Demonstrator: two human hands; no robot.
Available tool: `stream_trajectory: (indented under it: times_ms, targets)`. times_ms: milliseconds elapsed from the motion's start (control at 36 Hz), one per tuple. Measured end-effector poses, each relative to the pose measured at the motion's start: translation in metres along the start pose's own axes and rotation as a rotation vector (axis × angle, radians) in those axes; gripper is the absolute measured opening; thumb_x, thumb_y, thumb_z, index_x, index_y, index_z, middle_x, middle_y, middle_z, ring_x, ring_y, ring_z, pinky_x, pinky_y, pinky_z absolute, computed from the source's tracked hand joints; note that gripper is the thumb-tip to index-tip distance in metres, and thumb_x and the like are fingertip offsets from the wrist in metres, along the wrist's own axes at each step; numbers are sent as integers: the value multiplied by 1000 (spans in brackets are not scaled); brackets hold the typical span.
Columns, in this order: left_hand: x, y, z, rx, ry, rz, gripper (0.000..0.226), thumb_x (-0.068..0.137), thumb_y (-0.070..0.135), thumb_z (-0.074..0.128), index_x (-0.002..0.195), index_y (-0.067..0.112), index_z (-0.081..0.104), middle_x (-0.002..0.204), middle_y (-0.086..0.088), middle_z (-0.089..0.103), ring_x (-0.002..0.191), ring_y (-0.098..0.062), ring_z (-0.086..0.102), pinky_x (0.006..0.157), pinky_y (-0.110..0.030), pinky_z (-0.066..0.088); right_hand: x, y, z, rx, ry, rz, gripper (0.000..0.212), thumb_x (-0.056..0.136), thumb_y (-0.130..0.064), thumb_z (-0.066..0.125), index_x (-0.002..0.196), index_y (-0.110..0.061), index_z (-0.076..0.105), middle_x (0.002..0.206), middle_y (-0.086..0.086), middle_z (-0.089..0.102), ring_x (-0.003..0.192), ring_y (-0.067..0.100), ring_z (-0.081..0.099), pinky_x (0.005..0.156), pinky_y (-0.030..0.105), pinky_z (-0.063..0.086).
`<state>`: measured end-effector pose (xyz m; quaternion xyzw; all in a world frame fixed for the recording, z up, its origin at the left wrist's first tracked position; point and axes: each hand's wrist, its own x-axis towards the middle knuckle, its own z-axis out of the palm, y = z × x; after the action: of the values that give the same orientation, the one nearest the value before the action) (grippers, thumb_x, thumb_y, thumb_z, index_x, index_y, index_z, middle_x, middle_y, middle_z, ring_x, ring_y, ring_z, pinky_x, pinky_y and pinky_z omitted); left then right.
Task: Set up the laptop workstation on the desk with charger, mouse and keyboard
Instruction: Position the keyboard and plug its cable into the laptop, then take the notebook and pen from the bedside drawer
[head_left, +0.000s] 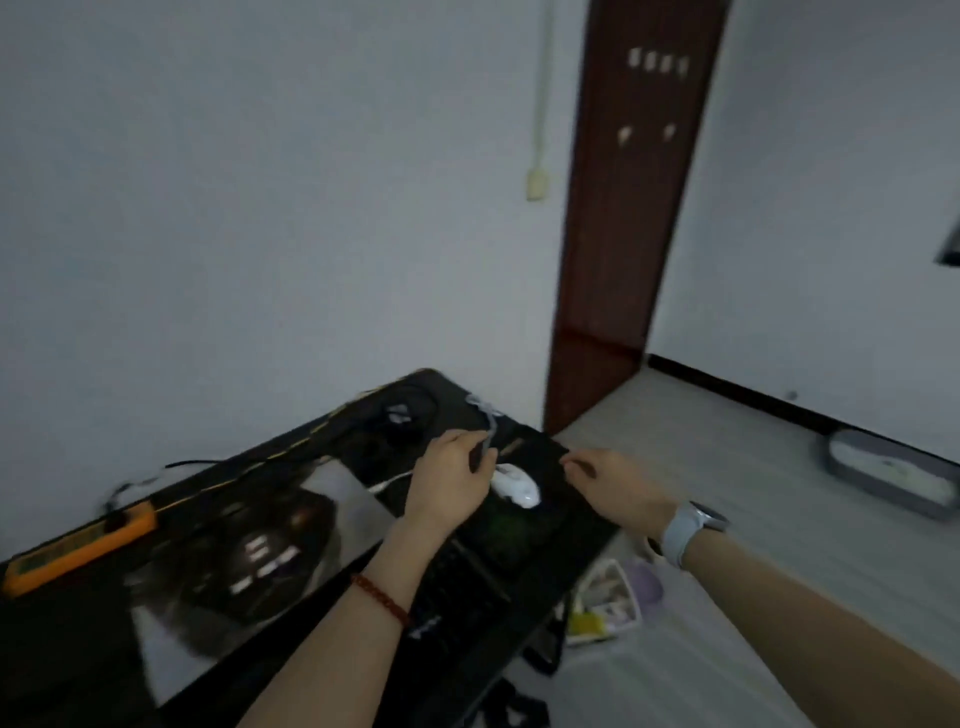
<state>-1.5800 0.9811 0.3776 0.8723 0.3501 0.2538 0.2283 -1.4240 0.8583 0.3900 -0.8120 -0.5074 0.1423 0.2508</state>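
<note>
A white mouse (517, 486) lies on the black desk (550, 566) towards its far right. My left hand (452, 480) is just left of it and pinches the mouse's pale cable (485, 415), which runs up to a loose bundle at the desk's far corner. My right hand (615, 486), with a watch on the wrist, hovers right of the mouse with its fingers curled down at the desk's edge; blur hides whether it holds anything. The laptop (249, 561), lid down with a patterned cover, lies at the left. A dark keyboard (457, 587) sits under my left forearm. A black charger (400, 415) with its cord lies at the back.
An orange power strip (78, 545) lies along the desk's left back edge against the wall. A brown door (623, 208) stands behind the desk. On the floor to the right are a grey tray (893, 475) and a small bin of items (608, 597).
</note>
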Motion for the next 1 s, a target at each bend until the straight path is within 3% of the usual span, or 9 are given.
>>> stream_trajectory:
  times_ms: [83, 222, 528, 722, 833, 1000]
  targets:
    - [-11, 96, 83, -78, -131, 141, 35, 92, 26, 51, 122, 9, 58, 125, -10, 58, 116, -24, 53, 100, -34, 41, -62, 93, -56, 20, 99, 164, 27, 96, -19, 41, 110, -7, 61, 114, 14, 64, 100, 29, 59, 84, 30, 42]
    - [-33, 239, 196, -71, -343, 371, 34, 91, 24, 51, 122, 12, 58, 126, -10, 59, 114, -26, 54, 96, -33, 42, -178, 222, -130, 16, 273, 439, 30, 96, -22, 41, 119, -13, 57, 115, 11, 65, 104, 31, 59, 88, 37, 48]
    - [-100, 518, 431, -95, -672, 836, 38, 92, 32, 48, 126, 17, 54, 131, -6, 56, 120, -25, 49, 101, -37, 39, -419, 458, -231, 10, 604, 955, 29, 95, -20, 42, 115, -11, 60, 111, 11, 67, 100, 29, 61, 77, 30, 45]
    - [-111, 706, 580, -139, -771, 1032, 38, 91, 33, 48, 124, 16, 55, 126, -7, 59, 116, -27, 52, 97, -38, 42, -495, 609, -317, -97, 649, 1174, 29, 96, -20, 38, 115, -11, 58, 118, 10, 63, 104, 26, 59, 85, 32, 45]
    - [-132, 809, 647, -166, -832, 1134, 36, 90, 30, 51, 121, 13, 59, 120, -10, 62, 112, -29, 55, 93, -40, 45, -543, 671, -360, -45, 681, 1292, 31, 96, -21, 37, 118, -10, 56, 120, 10, 61, 106, 27, 57, 89, 36, 47]
    - [-187, 925, 737, -193, -999, 1256, 36, 91, 31, 50, 119, 11, 60, 121, -11, 62, 114, -26, 55, 98, -37, 41, -627, 755, -408, 45, 732, 1438, 31, 97, -22, 38, 120, -11, 56, 120, 9, 62, 105, 23, 59, 87, 32, 46]
